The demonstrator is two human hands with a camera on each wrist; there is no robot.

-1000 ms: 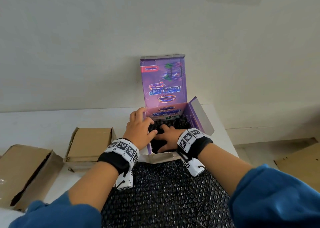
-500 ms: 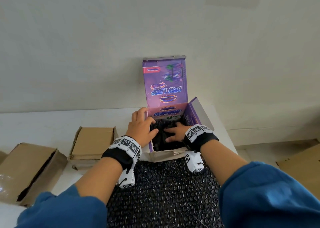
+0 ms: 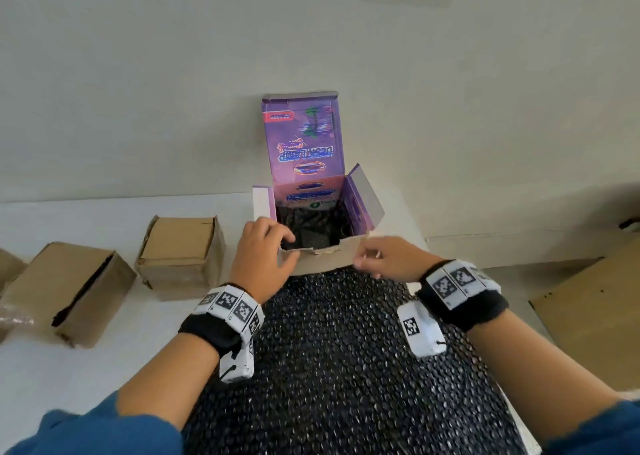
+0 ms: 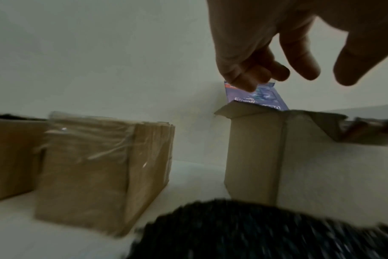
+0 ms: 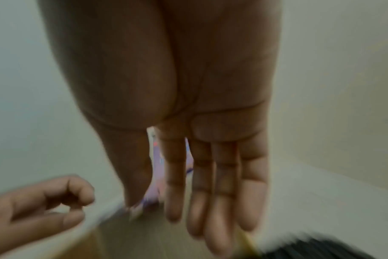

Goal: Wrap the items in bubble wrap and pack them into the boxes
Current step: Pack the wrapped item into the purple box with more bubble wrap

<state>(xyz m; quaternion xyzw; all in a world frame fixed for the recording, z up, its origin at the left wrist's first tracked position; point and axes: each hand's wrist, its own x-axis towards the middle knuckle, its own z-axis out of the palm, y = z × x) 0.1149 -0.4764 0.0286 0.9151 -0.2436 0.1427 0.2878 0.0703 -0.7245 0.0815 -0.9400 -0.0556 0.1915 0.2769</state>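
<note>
A bundle (image 3: 311, 227) in black bubble wrap is sitting inside the open purple box (image 3: 304, 163) at frame centre. The left hand (image 3: 265, 250), fingers loosely curled, is touching the near flap (image 3: 325, 259). The right hand (image 3: 384, 259), fingers nearly straight, is hovering at the flap's right end. Brown boxes (image 3: 180, 246) are lying to the left.

Both forearms reach forward, palms down, bare hands close together and level.

Left hand (image 3: 261, 252): fingers loosely curled downward, thumb (image 3: 287, 264) stretched toward the right hand; the left wrist view shows the fingers bent, thumb apart, nothing enclosed in the grip. Right hand (image 3: 388, 259): fingers (image 5: 219, 192) straight and together in the right wrist view, pointing toward the left hand. Blue sleeves pushed up past both forearms; a black band with white marker blocks on each wrist.
</note>
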